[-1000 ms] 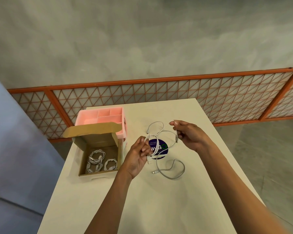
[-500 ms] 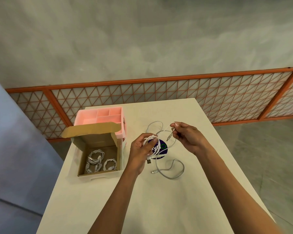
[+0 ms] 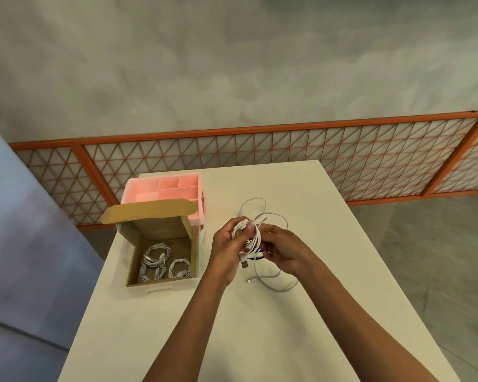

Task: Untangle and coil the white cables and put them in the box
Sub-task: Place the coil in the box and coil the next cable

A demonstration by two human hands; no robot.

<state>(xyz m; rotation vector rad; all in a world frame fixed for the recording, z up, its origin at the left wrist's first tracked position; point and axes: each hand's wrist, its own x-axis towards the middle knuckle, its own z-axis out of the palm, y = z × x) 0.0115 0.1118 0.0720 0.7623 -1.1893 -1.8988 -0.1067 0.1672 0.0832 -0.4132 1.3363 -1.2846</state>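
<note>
— What do the hands hold?

— The left hand curls its fingers and thumb round a small coil of thin white cable, lifted clear of the pale cream tabletop. The right hand is pressed close against it, fingers bent, pinching the same coil from the other side. A silver USB plug hangs from the coil just below the left thumb.

— Is more cable around them?

— Yes. Below the right hand, on the near side, a loose grey-white cable curves across the tabletop, with its small end plug lying under the hands. Beyond the fingertips a second thin white loop arcs on the far side. Whether these run into the held coil, I cannot tell.

— And the box?

— To the left of the left hand, near it but apart, sits an open brown cardboard box with its lid flap standing back. Several coiled white cables lie on its floor. Just behind the box, touching it, is a pink plastic organiser tray with dividers. Past the far table edge runs an orange lattice railing before a grey wall.
</note>
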